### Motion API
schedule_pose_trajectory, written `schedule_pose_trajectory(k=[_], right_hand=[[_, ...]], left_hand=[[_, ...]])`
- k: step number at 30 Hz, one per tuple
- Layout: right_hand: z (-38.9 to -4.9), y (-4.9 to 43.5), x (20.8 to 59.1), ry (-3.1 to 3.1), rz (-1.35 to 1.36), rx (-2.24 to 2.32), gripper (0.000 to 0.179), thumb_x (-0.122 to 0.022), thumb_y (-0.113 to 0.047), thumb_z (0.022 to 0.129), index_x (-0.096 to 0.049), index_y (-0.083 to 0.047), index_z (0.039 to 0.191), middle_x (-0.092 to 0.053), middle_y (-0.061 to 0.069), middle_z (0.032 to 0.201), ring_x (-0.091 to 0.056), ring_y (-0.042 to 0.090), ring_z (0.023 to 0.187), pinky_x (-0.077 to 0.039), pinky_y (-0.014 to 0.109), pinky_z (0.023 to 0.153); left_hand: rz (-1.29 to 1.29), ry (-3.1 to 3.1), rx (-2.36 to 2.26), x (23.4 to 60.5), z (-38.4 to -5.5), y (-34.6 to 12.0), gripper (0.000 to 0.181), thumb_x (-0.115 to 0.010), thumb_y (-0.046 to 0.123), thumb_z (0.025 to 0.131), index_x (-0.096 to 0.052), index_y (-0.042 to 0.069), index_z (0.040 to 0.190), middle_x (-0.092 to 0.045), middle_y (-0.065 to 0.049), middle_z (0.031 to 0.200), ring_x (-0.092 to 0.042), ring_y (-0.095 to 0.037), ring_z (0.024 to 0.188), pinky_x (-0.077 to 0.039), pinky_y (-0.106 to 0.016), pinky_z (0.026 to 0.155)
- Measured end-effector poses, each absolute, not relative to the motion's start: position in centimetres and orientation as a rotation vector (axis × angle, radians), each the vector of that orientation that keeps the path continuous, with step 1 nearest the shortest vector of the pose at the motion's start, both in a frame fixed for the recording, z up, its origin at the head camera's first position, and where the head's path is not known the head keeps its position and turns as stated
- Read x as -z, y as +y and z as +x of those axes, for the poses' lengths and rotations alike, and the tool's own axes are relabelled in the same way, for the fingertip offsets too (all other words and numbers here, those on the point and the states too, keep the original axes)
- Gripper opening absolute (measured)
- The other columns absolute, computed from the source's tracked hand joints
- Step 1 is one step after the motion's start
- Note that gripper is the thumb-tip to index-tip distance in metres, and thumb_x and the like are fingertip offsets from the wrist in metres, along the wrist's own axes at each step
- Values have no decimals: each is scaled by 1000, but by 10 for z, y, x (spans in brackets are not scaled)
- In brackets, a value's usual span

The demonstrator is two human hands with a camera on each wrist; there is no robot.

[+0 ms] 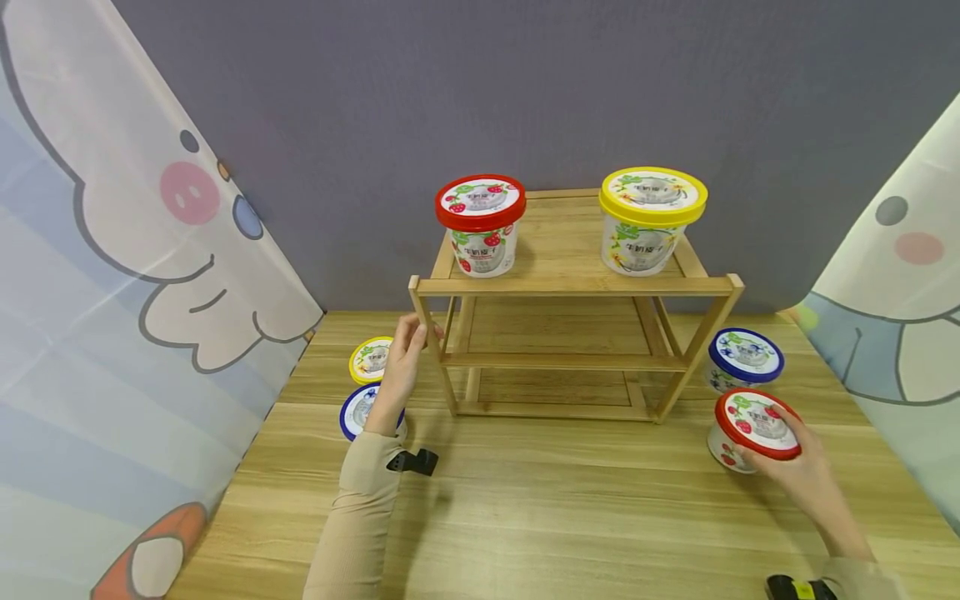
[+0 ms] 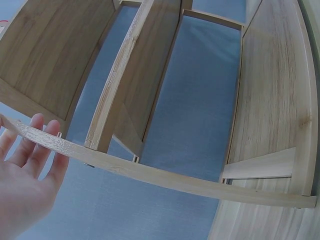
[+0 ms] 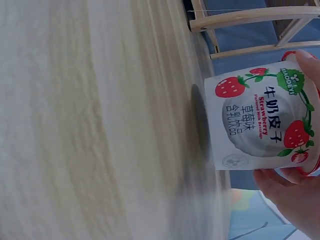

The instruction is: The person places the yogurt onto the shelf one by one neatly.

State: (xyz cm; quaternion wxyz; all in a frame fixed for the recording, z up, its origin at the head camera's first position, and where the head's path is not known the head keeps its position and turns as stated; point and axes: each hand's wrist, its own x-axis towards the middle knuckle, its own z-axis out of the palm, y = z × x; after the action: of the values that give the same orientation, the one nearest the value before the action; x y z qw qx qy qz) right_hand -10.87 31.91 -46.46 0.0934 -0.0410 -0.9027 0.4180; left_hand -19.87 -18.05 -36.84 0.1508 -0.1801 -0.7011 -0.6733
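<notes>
My right hand (image 1: 808, 471) holds a red-lidded strawberry milk tub (image 1: 757, 423) by its lid, over the table on the right. In the right wrist view the tub (image 3: 265, 117) lies sideways across the picture, its base just off the table and a shadow beneath. At the left front post of a two-tier wooden rack (image 1: 573, 285), my left hand (image 1: 405, 358) grips the wood. The left wrist view has its fingers (image 2: 37, 155) curled behind the post, fingertips showing past its far edge. On the rack's top stand another red-lidded tub (image 1: 480, 225) and a yellow-lidded tub (image 1: 651, 221).
A blue-lidded tub (image 1: 745, 358) stands right of the rack, just behind the held one. Left of the rack, a yellow-lidded tub (image 1: 367, 360) and a blue-lidded tub (image 1: 356, 412) sit partly behind my left arm. A grey wall (image 1: 360, 125) rises behind the table (image 1: 555, 508).
</notes>
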Motion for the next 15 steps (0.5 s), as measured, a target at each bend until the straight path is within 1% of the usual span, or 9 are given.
schedule_pose_trajectory(k=[1, 2, 3, 4, 6, 8, 10, 12, 15], right_hand=[[-108, 318, 464, -2669, -124, -1246, 82, -69, -18, 77, -18, 6, 137, -25, 39, 124, -28, 47, 106, -41, 26, 74], [-108, 318, 463, -2658, -124, -1247, 82, -69, -17, 77, -19, 6, 137, -26, 38, 124, -30, 42, 107, -38, 17, 70], [-108, 317, 462, -2655, -130, -1242, 82, -69, -18, 77, -19, 7, 136, -27, 37, 124, -31, 40, 106, -33, 10, 65], [-108, 316, 460, -2643, -126, -1242, 81, -69, -18, 76, -20, 7, 136, -29, 36, 124, -36, 31, 104, -28, 6, 60], [-108, 313, 456, -2607, -100, -1248, 79, -70, -15, 75, -22, 9, 134, -31, 36, 122, -39, 13, 101, -28, 4, 60], [-108, 311, 451, -2586, -85, -1234, 79, -71, -14, 75, -24, 10, 133, -33, 33, 121, -33, -3, 93, -29, 3, 61], [-107, 309, 446, -2567, -68, -1218, 78, -72, -13, 74, -26, 10, 132, -34, 32, 120, -32, -4, 91, -29, 4, 62], [-106, 306, 442, -2566, -79, -1201, 78, -72, -14, 74, -26, 9, 133, -33, 32, 120, -37, 11, 99, -28, 5, 63], [-104, 302, 434, -2569, -98, -1173, 78, -71, -15, 74, -26, 7, 134, -32, 32, 122, -32, 37, 105, -27, 7, 64]], left_hand=[[-518, -2012, 1932, 369, -199, -181, 15, -34, 17, 97, -44, 14, 107, -49, -29, 95, -50, -16, 90, -33, -32, 83], [-519, -2012, 1931, 368, -199, -181, 15, -34, 17, 97, -44, 14, 108, -49, -30, 95, -50, -16, 90, -33, -32, 83], [-519, -2014, 1931, 368, -198, -181, 15, -35, 17, 97, -44, 14, 108, -48, -30, 96, -50, -16, 90, -34, -32, 83], [-519, -2015, 1931, 368, -198, -181, 15, -35, 17, 97, -44, 14, 108, -48, -31, 96, -50, -16, 90, -34, -32, 83], [-517, -2019, 1928, 368, -198, -181, 15, -35, 17, 97, -44, 13, 108, -48, -31, 96, -50, -15, 90, -34, -32, 84], [-521, -2018, 1925, 368, -198, -181, 15, -35, 19, 97, -44, 13, 108, -48, -31, 96, -50, -14, 90, -34, -32, 84], [-523, -2015, 1927, 368, -198, -181, 16, -35, 19, 97, -44, 14, 108, -48, -30, 96, -50, -15, 90, -34, -32, 84], [-525, -2011, 1931, 369, -198, -181, 15, -36, 19, 97, -45, 14, 108, -48, -30, 96, -50, -15, 90, -34, -32, 84], [-526, -2006, 1940, 369, -198, -181, 15, -36, 20, 97, -45, 16, 107, -48, -29, 95, -50, -14, 90, -35, -32, 83]])
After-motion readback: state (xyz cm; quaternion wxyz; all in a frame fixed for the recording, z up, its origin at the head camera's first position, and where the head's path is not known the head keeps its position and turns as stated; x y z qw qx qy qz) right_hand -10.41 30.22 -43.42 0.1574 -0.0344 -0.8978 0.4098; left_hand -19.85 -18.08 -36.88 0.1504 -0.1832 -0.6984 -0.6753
